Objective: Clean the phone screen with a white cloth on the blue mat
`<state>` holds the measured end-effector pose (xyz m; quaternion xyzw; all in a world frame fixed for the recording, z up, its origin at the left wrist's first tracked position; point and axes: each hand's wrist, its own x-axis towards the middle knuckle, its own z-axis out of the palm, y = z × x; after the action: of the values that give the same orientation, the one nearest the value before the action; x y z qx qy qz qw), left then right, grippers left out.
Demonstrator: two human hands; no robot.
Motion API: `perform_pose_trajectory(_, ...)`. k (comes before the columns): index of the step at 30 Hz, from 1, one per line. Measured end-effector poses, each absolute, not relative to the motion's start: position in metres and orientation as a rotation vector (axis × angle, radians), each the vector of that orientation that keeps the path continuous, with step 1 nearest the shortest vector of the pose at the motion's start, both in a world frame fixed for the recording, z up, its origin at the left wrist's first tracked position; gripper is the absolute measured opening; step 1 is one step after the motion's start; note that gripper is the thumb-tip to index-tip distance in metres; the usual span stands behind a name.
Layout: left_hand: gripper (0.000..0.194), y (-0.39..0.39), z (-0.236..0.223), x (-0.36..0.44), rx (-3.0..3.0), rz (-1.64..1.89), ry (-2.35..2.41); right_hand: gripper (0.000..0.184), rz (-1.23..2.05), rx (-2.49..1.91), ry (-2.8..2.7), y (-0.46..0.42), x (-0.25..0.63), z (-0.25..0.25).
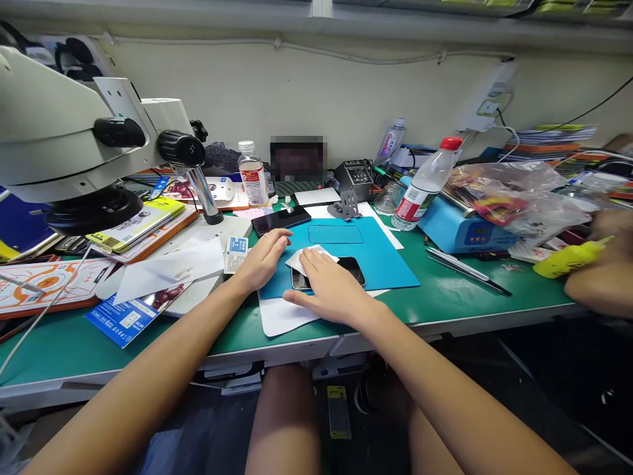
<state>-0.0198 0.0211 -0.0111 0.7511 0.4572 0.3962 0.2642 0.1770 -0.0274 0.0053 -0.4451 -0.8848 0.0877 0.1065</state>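
A smartphone (pixel 354 269) lies on a blue mat (pixel 388 267), its dark front facing up. My right hand (pixel 329 284) presses a white tissue (pixel 295 260) against the phone's left part, fingers stretched over it and thumb out to the side. The hand and tissue hide much of the phone. At the mat's left edge is my left hand (pixel 263 262), fingers extended and holding nothing. A thin black rectangular frame (pixel 336 234) lies farther back on the mat. Another dark phone (pixel 281 220) rests just behind my left hand.
A microscope (pixel 64 138) overhangs the left side. Bottles (pixel 420 188) stand at the back, near a blue device (pixel 457 227). Tweezers (pixel 467 270) lie right of the mat. Another person's hand (pixel 601 264) is at the far right beside a yellow bottle (pixel 568 259).
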Motion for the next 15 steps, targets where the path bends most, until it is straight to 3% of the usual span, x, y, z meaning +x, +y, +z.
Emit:
perform_pose_trajectory(9,0.04,0.023,-0.011,-0.019,2.038,1.074,1.221,0.101,0.135,-1.398,-2.617,-0.085,0.232,-0.003)
perform_pose_trajectory(15,0.04,0.024,-0.011,-0.019,2.074,1.079,1.214,0.102,0.211,-1.385,-2.604,-0.037,0.204,0.001)
